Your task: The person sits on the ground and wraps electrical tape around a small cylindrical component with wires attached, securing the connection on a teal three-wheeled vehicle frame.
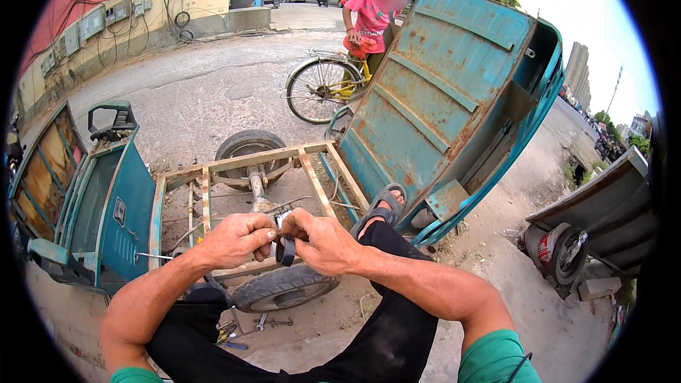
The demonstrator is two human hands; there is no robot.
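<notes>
My right hand (pixel 320 242) is closed around a black ring (pixel 285 251) that looks like a roll of tape. Right against it, the fingers of my left hand (pixel 247 238) are pinched together; what they grip is hidden. Both hands meet above the bare, rusty cream frame (pixel 309 179) of a three-wheeled cart. Behind the fingers runs the axle (pixel 255 183), between a far wheel (pixel 248 145) and a near tyre (pixel 286 289). My sandalled foot (pixel 383 207) rests by the frame's right side.
A teal cargo bed (pixel 433 92) stands tipped up on the right. At left is the teal front body (pixel 120 220). Wrenches (pixel 261 322) and other tools lie on the ground near my legs. A person (pixel 370 14) stands by a yellow bicycle (pixel 326 86). A spare wheel (pixel 566 254) leans at right.
</notes>
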